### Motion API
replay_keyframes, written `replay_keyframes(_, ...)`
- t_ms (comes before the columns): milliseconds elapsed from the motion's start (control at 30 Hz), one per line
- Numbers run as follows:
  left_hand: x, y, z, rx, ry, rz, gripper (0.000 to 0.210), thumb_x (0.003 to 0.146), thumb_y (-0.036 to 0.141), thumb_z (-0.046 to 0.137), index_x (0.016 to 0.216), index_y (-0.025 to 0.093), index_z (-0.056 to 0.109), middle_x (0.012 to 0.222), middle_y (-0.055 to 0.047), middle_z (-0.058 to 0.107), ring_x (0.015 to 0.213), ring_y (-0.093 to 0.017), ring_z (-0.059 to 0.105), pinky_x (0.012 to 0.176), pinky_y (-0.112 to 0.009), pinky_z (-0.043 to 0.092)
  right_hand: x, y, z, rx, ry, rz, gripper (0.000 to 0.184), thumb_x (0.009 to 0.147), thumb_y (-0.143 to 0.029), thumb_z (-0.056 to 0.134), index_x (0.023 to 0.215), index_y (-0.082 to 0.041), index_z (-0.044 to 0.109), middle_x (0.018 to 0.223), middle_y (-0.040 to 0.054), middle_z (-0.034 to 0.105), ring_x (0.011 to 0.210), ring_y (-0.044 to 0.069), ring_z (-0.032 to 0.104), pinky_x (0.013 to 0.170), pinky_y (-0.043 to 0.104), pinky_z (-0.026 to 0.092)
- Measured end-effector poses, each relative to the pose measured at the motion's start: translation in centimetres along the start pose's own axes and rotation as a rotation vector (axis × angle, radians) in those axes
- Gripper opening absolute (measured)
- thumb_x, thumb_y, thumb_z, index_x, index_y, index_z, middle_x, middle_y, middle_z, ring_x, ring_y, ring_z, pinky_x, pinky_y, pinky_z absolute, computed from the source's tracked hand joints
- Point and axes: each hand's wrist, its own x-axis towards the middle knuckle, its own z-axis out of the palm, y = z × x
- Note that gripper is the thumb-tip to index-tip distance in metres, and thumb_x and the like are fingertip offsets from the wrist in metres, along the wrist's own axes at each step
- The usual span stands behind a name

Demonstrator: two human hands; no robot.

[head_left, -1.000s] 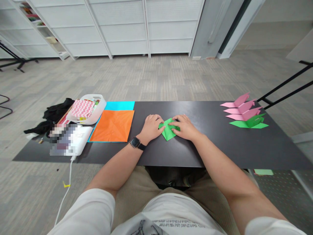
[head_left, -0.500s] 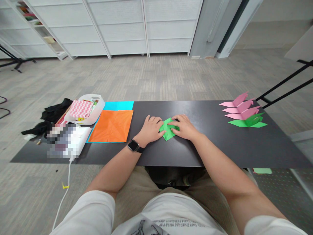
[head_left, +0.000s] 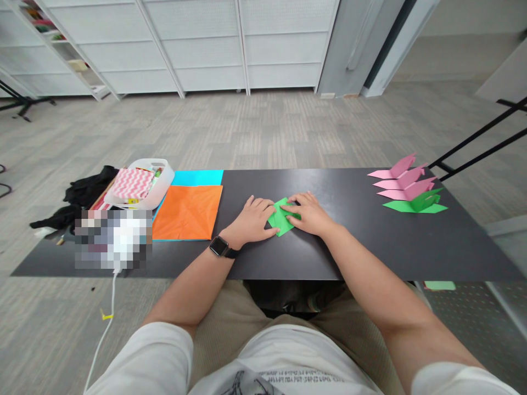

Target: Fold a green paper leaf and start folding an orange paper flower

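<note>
Far left we've got black cloth [head_left: 88, 186] bunched beside the white basket [head_left: 166, 184]. In the basket: a pink-and-white zigzag item [head_left: 132, 184], with small bits at its side (too small to make out). Next, an orange sheet [head_left: 189, 213] partly over a blue one [head_left: 198, 177]. Our left hand [head_left: 253, 220] lies with fingers spread, thumb on the near edge of the green folded paper [head_left: 281, 219], which sits between our hands on the dark table [head_left: 391, 247]. Right hand [head_left: 312, 215]: digits apart, resting on the paper. Far right: three pink folded birds [head_left: 405, 180], one green bird [head_left: 424, 204].
</note>
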Motion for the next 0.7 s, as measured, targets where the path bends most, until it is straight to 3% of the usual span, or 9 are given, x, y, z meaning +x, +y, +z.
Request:
replay_keyframes(267,-0.23,0.62,-0.52,0.009,-0.05,-0.003,0.058,0.092,0.054,0.074,0.138,0.021,0.063,0.153,-0.016,0.058,0.145,-0.037,0.05,0.131,-0.069,0.025,0.05,-0.11,-0.14,0.015,0.016,-0.005,0.048,0.095,-0.03,0.071,0.142,-0.041,0.072,0.134,0.0082,0.065,0.132,0.033,0.056,0.126,0.075,0.026)
replay_keyframes(567,-0.29,0.12,-0.37,-0.047,-0.069,-0.008,0.077,0.086,0.067,0.078,0.145,0.021,0.059,0.158,-0.018,0.054,0.149,-0.039,0.047,0.131,-0.073,0.023,0.02,0.19,-0.03,0.046,0.047,-0.009,0.031,0.094,-0.031,0.074,0.123,-0.039,0.082,0.13,0.0069,0.065,0.13,0.03,0.059,0.128,0.072,0.026)
replay_keyframes(700,0.07,-0.29,-0.17,-0.066,-0.003,-0.055,0.055,0.097,0.061,0.068,0.138,0.024,0.065,0.154,-0.014,0.059,0.146,-0.034,0.052,0.132,-0.068,0.026,0.06,0.13,-0.13,0.042,0.029,-0.006,0.032,0.095,-0.03,0.073,0.124,-0.038,0.082,0.13,0.0078,0.065,0.131,0.031,0.059,0.127,0.072,0.026)
